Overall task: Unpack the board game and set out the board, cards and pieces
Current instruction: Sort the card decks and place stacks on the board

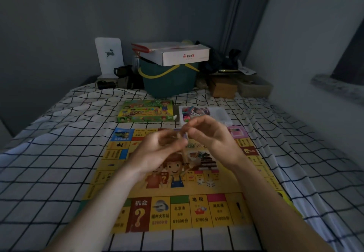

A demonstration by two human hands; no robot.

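While both hands work a small card bundle (184, 136) above the board (177, 208) | left hand (157, 149) and right hand (212, 133) both pinching it | tray (220, 114) at 12 o'clock | risk: cards spilling if the band snaps

Lighting: dim, cool grey-blue throughout; the far wall (69, 15) is darkest, the right wall (305, 35) paler, so light appears to come from the right. Shadows: soft, none hard-edged. Glare: none. Blur: left hand (157, 149) and right hand (212, 135) smeared (fingertips indistinct); board (197, 210) print legible near, soft far. Distortion: wide-angle bowing of the checked sheet (49, 163) lines toward the edges. Noise: grainy in dark areas.
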